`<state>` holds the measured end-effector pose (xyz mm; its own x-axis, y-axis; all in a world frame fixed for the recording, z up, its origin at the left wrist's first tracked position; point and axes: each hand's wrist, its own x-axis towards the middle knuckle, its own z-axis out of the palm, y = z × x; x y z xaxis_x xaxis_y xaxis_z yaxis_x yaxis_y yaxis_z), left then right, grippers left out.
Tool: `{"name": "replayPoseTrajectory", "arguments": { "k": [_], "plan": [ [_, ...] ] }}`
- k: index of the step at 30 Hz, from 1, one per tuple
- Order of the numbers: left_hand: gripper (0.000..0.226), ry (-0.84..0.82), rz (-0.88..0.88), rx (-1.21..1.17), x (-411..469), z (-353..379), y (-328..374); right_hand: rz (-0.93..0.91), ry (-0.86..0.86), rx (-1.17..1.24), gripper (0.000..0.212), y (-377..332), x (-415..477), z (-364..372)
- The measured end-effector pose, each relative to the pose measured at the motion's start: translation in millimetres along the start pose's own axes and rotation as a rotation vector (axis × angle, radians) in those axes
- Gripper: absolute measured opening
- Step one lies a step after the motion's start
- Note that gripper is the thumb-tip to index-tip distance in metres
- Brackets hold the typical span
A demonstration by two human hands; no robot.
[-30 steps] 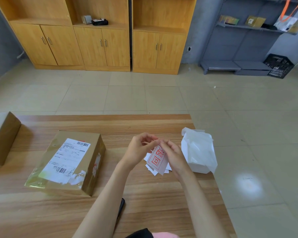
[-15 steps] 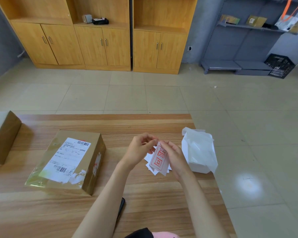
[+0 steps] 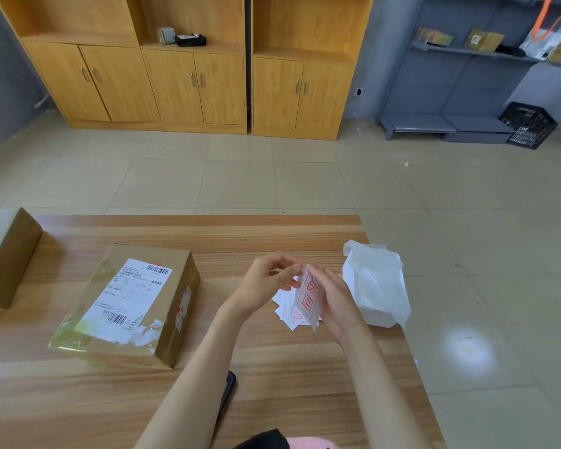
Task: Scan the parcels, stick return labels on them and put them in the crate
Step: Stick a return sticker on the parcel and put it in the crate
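Note:
A brown taped parcel (image 3: 133,306) with a white shipping label lies on the wooden table (image 3: 272,367), left of my hands. Both hands hold one white return label (image 3: 309,298) with red print above the table. My left hand (image 3: 263,286) pinches its top edge and my right hand (image 3: 332,299) holds it from the right side. A small pile of more return labels (image 3: 289,314) lies on the table just under it. A second brown parcel (image 3: 7,257) sits at the table's far left edge, partly cut off.
A white box with loose backing paper (image 3: 376,286) stands at the table's right edge. A dark phone-like device (image 3: 227,390) lies under my left forearm. A black crate (image 3: 528,124) sits on the floor far right by grey shelving. Wooden cabinets line the back wall.
The label has turned more edge-on between my fingers and my left fingertips have shifted slightly along its top edge. The parcels have not moved.

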<state>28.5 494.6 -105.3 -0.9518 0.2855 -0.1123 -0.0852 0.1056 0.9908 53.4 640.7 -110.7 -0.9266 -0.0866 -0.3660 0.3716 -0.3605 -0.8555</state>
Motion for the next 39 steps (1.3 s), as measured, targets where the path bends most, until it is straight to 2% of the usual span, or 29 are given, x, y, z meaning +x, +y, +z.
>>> {"name": "replayPoseTrajectory", "arguments": {
  "k": [7, 11, 14, 17, 20, 25, 28, 30, 32, 35, 37, 39],
  "plan": [
    [0.008, 0.017, 0.053, 0.1, -0.8, -0.8, -0.6, 0.005, -0.02, -0.011, 0.015, 2.1, -1.2, -1.3],
    [0.011, 0.051, 0.062, 0.117, 0.0, -0.8, -1.4, -0.066, 0.097, -0.168, 0.003, 4.3, 0.8, 1.8],
    [0.011, 0.077, 0.048, 0.109, 1.2, -1.0, -1.5, -0.16, 0.148, -0.306, 0.005, 2.7, -0.1, 3.0],
    [0.009, 0.088, 0.039, 0.083, 1.6, -1.2, -1.2, -0.272, 0.118, -0.454, 0.011, 0.0, -1.0, 3.3],
    [0.008, 0.097, 0.031, 0.052, 1.5, -1.8, 0.2, -0.324, 0.056, -0.465, 0.023, -2.3, -2.1, 5.5],
    [0.011, 0.091, 0.036, 0.083, 2.6, -2.5, -1.1, -0.362, 0.059, -0.485, 0.031, -1.0, -1.5, 5.7],
    [0.013, 0.076, 0.043, 0.074, 3.3, -1.0, -2.6, -0.268, 0.019, -0.283, 0.022, -2.2, -0.1, 7.6],
    [0.013, 0.072, 0.045, 0.074, 3.6, -0.7, -3.4, -0.22, 0.025, -0.233, 0.021, -2.3, 0.4, 7.1],
    [0.014, 0.068, 0.043, 0.082, 3.7, -0.9, -4.2, -0.269, 0.067, -0.357, 0.017, -0.9, 0.3, 4.4],
    [0.012, 0.061, 0.037, 0.087, 3.6, -1.0, -4.7, -0.366, 0.117, -0.514, 0.023, 1.0, -2.4, 0.8],
    [0.01, 0.058, 0.038, 0.081, 3.5, -0.6, -4.2, -0.373, 0.14, -0.531, 0.024, 2.2, -3.1, 0.1],
    [0.009, 0.055, 0.041, 0.073, 3.4, -0.4, -3.2, -0.365, 0.176, -0.509, 0.037, 5.4, -1.3, -2.5]
  ]
}}
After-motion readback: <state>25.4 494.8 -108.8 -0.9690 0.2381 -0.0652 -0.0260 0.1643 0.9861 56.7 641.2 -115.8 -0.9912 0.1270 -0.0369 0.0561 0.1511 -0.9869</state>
